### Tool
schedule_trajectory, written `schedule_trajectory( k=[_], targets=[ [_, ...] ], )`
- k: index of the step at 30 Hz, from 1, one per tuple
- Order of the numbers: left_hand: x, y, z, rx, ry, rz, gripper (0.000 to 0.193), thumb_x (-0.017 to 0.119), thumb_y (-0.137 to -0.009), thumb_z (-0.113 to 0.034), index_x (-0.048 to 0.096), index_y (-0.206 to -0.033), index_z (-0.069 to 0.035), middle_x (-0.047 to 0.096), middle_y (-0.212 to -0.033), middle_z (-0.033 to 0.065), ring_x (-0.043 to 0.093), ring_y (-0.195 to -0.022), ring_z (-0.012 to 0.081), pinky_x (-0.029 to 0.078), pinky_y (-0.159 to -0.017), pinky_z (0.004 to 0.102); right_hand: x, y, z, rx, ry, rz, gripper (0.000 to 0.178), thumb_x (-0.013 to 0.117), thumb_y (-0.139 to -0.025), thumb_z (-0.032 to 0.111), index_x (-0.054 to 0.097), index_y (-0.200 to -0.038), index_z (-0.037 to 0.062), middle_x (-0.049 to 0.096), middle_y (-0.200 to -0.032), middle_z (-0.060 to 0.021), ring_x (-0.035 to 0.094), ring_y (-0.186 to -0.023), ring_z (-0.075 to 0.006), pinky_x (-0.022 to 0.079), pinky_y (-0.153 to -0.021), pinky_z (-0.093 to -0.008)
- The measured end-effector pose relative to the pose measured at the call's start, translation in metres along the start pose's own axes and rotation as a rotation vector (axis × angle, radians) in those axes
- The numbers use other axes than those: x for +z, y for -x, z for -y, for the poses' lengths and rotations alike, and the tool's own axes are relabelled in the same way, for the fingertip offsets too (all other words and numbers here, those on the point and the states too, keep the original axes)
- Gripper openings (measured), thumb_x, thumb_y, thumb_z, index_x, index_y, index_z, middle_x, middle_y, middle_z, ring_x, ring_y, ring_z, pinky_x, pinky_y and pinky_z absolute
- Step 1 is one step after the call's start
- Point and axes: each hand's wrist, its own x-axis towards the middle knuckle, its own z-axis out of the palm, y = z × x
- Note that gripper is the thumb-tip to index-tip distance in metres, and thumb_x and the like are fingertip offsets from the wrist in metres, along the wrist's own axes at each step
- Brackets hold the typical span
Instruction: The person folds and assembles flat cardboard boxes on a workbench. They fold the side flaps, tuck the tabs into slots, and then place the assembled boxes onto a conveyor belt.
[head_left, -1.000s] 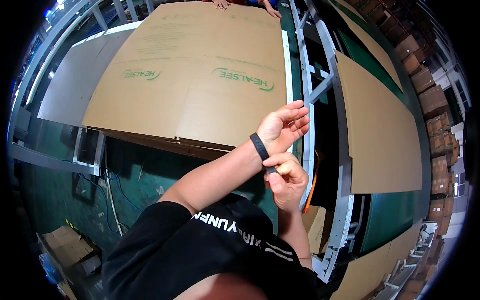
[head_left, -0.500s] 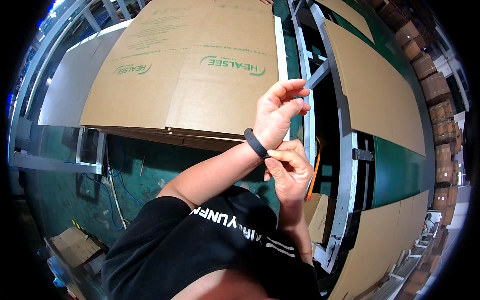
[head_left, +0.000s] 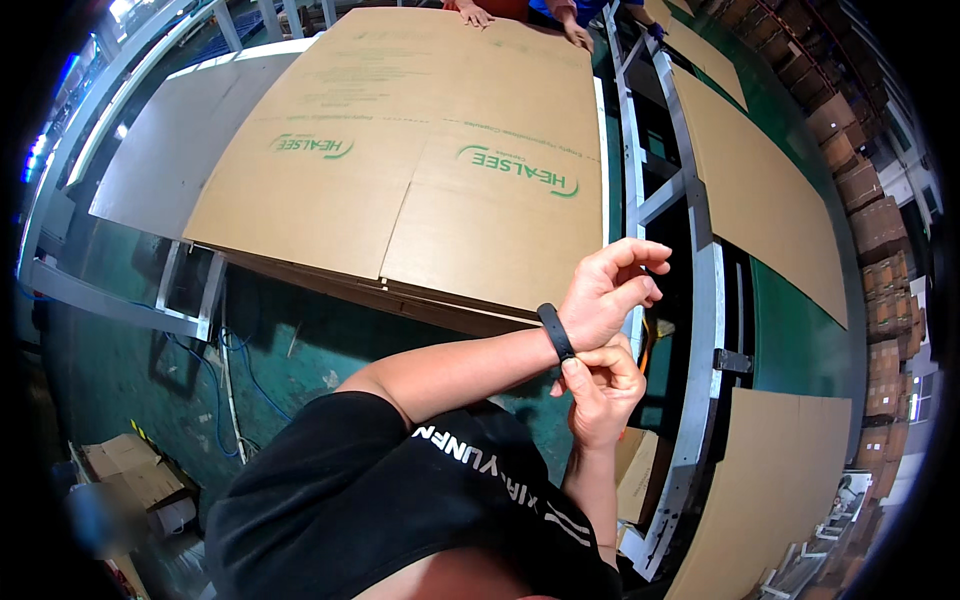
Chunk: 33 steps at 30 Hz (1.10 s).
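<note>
A black wristband [head_left: 555, 332] circles my left wrist. My left hand [head_left: 606, 290] is raised in front of the cardboard stack's near right corner, its fingers loosely bent and apart, with nothing in them. Just below it, my right hand [head_left: 606, 395] pinches the underside of the band between thumb and fingers. The band's fastening is hidden by those fingers. Beyond my hands lies a stack of flat brown cardboard sheets [head_left: 330, 200] with green print.
At the stack's far edge rest a person's hand [head_left: 474, 14] and another hand [head_left: 577, 36] beside a blue sleeve. A metal-framed conveyor [head_left: 700, 300] carrying cardboard sheets [head_left: 765, 190] runs along the right. Blue cables [head_left: 213, 385] lie on the green floor; an opened carton [head_left: 135, 468] stands lower left.
The view has shifted, so the stack and my arms sit lower and farther right. Other people's hands show more fully at the far edge. My right hand keeps its pinch on the wristband.
</note>
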Motion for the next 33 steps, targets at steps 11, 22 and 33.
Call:
schedule_trajectory(
  k=[11, 22, 33],
  targets=[
    [-0.015, -0.006, -0.041, 0.008, -0.077, -0.141, 0.028, 0.052, -0.086, 0.002, 0.06, -0.113, 0.0, 0.065, -0.098, 0.0084, 0.062, -0.078, 0.0116, 0.053, -0.072, 0.0266, 0.03, -0.011, -0.006, -0.025, -0.079, 0.035, 0.015, 0.072, -0.077, -0.01, 0.064, -0.089, -0.0056, 0.054, -0.094, -0.0086, 0.065, -0.071, -0.0154, 0.056, -0.063, -0.0236],
    [-0.019, -0.013, -0.038, 0.172, -0.12, -0.058, 0.028, 0.048, -0.089, 0.008, 0.06, -0.112, 0.0, 0.063, -0.1, 0.0075, 0.062, -0.083, 0.0117, 0.053, -0.077, 0.0271, 0.037, -0.02, -0.004, -0.036, 0.028, 0.005, 0.014, 0.069, -0.077, -0.007, 0.056, -0.079, -0.0042, 0.052, -0.09, -0.0095, 0.063, -0.066, -0.0179, 0.054, -0.059, -0.0269],
    [-0.036, -0.029, -0.047, 0.063, -0.011, -0.17, 0.026, 0.051, -0.089, 0.002, 0.059, -0.114, 0.0, 0.065, -0.098, 0.0097, 0.065, -0.078, 0.0146, 0.054, -0.072, 0.0278, 0.033, -0.036, -0.023, -0.057, -0.141, 0.106, 0.015, 0.067, -0.079, -0.011, 0.059, -0.089, -0.0035, 0.05, -0.097, -0.0099, 0.064, -0.073, -0.0207, 0.058, -0.067, -0.0292]
  ],
)
